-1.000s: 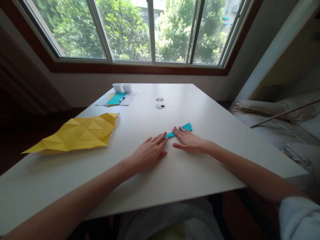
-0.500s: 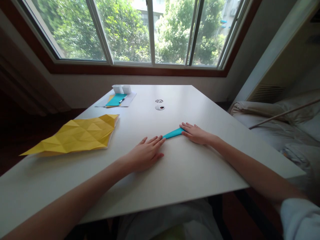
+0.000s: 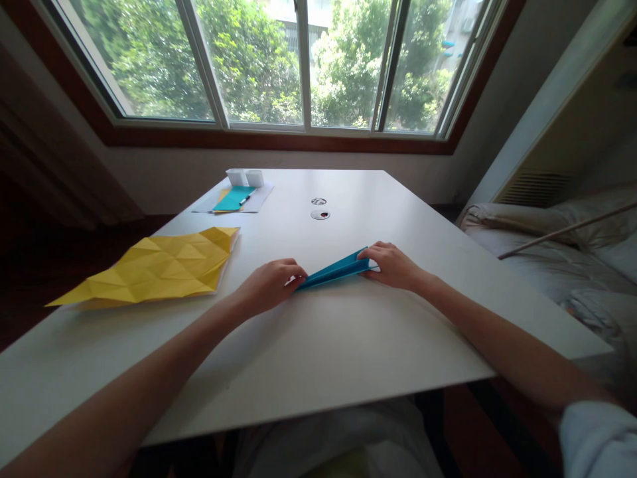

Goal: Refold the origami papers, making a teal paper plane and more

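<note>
A long, narrow piece of folded blue paper [image 3: 337, 268] lies slantwise between my hands, its folds partly spread so that a groove runs along it. My left hand [image 3: 271, 284] pinches the pointed near-left end between thumb and fingers. At the wider far-right end, my right hand [image 3: 391, 264] is closed on the paper, with the fingers on top and the thumb at the lower edge. My hands hide both tips of the paper.
Creased yellow paper [image 3: 166, 265] lies on the white table [image 3: 318, 352] at left. Farther back are blue sheets [image 3: 233, 198], a pen [image 3: 247, 196], and small white boxes [image 3: 255, 178]. Two round table fittings [image 3: 320, 214] sit beyond my hands. A window [image 3: 259, 66] stands behind.
Both hands went from lying flat on the narrow blue strip to gripping its ends. The left hand moved left, and the paper's folds have opened out wider.
</note>
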Action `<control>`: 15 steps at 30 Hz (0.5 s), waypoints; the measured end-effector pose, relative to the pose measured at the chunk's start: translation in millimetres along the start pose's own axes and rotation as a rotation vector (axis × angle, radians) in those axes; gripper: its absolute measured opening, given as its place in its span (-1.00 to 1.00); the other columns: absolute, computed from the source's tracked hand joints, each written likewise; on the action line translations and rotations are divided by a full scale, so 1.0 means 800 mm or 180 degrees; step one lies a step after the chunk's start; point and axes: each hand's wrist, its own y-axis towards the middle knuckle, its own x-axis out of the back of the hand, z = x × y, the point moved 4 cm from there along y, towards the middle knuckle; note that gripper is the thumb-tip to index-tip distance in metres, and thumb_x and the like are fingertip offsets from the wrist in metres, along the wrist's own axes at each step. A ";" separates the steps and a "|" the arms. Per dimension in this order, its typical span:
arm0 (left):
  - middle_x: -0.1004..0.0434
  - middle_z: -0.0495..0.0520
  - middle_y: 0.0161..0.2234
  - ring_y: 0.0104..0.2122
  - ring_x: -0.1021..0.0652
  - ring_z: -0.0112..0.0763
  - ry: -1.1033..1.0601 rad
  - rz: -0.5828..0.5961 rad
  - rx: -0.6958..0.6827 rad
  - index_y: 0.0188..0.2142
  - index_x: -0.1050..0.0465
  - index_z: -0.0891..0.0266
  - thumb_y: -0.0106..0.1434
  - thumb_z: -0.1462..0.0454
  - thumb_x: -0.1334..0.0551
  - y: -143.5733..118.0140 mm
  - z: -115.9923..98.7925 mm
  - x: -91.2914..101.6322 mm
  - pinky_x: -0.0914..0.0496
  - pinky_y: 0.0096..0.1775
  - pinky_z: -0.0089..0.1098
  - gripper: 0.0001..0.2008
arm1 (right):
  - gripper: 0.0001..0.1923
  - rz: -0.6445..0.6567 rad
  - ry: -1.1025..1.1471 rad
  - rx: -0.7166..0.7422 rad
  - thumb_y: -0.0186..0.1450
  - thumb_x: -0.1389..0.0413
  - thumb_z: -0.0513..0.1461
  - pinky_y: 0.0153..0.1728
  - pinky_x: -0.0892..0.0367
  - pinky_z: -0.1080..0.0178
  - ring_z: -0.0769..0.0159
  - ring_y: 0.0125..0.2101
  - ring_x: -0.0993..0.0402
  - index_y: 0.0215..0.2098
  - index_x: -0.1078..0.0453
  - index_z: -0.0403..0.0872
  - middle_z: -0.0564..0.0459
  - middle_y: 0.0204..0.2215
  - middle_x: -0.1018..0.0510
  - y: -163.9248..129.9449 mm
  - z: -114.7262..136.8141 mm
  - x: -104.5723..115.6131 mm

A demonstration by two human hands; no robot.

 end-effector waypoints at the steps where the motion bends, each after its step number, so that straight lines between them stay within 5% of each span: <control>1: -0.48 0.07 -0.33 -0.41 -0.47 -0.47 -0.0006 -0.0041 -0.0016 -0.28 -0.50 0.23 0.23 0.28 -0.03 0.000 -0.001 0.000 -0.34 -0.34 -0.48 -0.74 | -0.77 0.0052 0.0001 0.0020 0.19 -0.07 -0.18 -0.15 -0.19 0.18 0.20 -0.21 -0.39 -0.18 -0.35 -0.05 0.00 -0.27 -0.52 0.000 0.002 0.000; 8: -0.46 0.08 -0.30 -0.40 -0.47 -0.47 0.0011 -0.0072 -0.0266 -0.25 -0.49 0.22 0.25 0.27 -0.05 0.000 -0.009 -0.007 -0.33 -0.32 -0.48 -0.76 | -0.51 0.0312 0.0294 0.0093 0.16 -0.05 0.09 -0.21 -0.23 0.17 0.19 -0.28 -0.41 -0.10 -0.37 -0.06 -0.03 -0.30 -0.53 -0.002 0.012 0.010; 11: -0.46 0.08 -0.31 -0.38 -0.47 -0.46 0.0119 0.0078 -0.0249 -0.23 -0.48 0.23 0.25 0.29 -0.04 0.001 -0.009 -0.014 -0.33 -0.31 -0.48 -0.76 | -0.57 0.0380 0.0539 -0.0078 0.25 0.06 0.06 -0.30 -0.26 0.23 0.26 -0.34 -0.41 -0.16 -0.41 -0.05 -0.02 -0.35 -0.53 -0.002 0.010 0.013; 15: -0.45 0.09 -0.32 -0.39 -0.47 -0.45 0.0189 0.0244 -0.0237 -0.24 -0.48 0.24 0.25 0.28 -0.05 0.002 -0.010 -0.016 -0.32 -0.32 -0.49 -0.76 | -0.70 0.0508 0.0642 -0.0151 0.20 -0.06 -0.07 -0.32 -0.27 0.27 0.28 -0.34 -0.41 -0.19 -0.42 -0.04 0.00 -0.34 -0.52 -0.003 -0.001 0.006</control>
